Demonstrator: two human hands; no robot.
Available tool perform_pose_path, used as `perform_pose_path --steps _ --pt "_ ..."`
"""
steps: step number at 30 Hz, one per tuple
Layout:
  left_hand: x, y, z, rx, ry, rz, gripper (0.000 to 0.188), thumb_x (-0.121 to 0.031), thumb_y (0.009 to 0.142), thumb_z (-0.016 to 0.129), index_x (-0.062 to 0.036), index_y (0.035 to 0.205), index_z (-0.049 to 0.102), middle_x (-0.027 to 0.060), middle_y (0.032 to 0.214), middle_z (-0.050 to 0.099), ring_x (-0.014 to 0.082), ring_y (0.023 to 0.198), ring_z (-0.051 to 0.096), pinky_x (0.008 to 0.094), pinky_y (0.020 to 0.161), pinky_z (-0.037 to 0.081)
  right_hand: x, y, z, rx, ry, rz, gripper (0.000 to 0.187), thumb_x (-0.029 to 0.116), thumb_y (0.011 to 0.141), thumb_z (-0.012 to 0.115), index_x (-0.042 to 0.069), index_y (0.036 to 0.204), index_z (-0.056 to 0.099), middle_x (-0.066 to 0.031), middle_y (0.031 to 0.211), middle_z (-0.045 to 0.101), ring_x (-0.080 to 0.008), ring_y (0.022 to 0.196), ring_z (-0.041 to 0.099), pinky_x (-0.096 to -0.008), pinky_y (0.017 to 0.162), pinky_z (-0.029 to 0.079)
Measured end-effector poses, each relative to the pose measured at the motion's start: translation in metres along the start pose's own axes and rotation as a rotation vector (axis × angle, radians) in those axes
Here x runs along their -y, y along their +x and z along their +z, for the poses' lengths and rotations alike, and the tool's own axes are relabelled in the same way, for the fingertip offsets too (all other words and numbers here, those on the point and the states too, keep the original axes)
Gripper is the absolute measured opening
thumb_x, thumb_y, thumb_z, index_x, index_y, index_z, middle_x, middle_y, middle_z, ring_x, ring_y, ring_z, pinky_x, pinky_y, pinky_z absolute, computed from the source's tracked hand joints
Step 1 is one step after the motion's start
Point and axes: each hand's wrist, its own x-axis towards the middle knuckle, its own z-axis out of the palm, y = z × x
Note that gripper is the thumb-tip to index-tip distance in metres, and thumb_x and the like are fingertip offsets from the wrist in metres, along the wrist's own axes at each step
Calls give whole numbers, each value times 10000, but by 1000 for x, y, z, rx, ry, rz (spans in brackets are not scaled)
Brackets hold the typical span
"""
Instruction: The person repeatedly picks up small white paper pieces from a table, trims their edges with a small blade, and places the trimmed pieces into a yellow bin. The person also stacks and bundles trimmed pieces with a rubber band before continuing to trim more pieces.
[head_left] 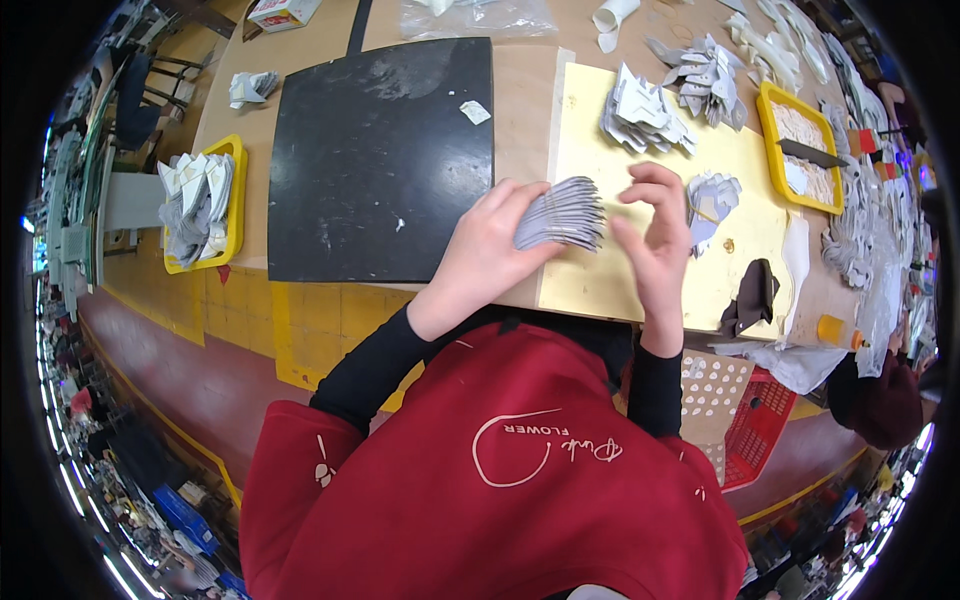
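A fanned stack of thin grey cut pieces (562, 214) is pinched in my left hand (478, 248), its layered edges turned to the right. Just right of it my right hand (656, 235) is raised, fingers curled but apart from the thumb, with nothing visible between them. Beyond that hand lies a grey bundle (712, 205) with a yellowish band across it. Two more piles of grey and white cut pieces, a nearer one (640, 115) and a farther one (708, 80), rest on the pale yellow sheet (590, 275).
A black board (380, 180) covers the table's left middle. Yellow trays stand at both sides, the left tray (238, 200) with grey pieces, the right tray (822, 205) with pale pieces and a dark divider. A dark brown scrap (755, 297) lies near the front edge. Below is a red crate (755, 430).
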Motion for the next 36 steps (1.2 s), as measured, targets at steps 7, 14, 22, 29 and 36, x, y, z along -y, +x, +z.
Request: perform_pose_path --steps 7,14,22,29,36 --pt "14 0 15 0 181 153 665 -278 751 771 -9 1295 498 165 1114 543 353 1037 572 424 924 466 -31 -35 -9 56 117 318 220 8 851 638 8 1069 612 -94 1180 560 -186 1096 533 -308 969 401" --pt "9 3 -59 -124 -780 -231 550 -153 839 782 13 1294 523 62 1183 626 98 1050 581 279 897 491 -32 -37 6 -28 245 374 184 -17 922 576 -24 1105 603 -62 1138 576 -149 1062 546 -276 949 430" --pt "100 -76 -218 -1007 -668 -272 529 -274 912 714 47 1286 523 88 1190 625 133 1069 596 275 948 458 -38 -37 30 61 162 383 81 -24 938 568 -33 1001 618 -44 984 608 -126 931 581 -247 870 457" --pt "113 -120 -242 -1080 -840 -317 630 -438 970 595 49 1349 466 109 1285 580 158 1123 571 302 967 455 -35 -37 33 57 103 401 71 -20 943 566 -46 973 625 -55 965 618 -116 908 585 -242 845 470" --pt "140 -117 -289 -1212 -519 -280 560 -365 992 580 49 1354 468 116 1272 595 152 1095 600 297 938 465 -36 -37 35 71 74 387 87 -15 939 574 -47 991 637 -63 961 619 -123 907 589 -246 849 474"
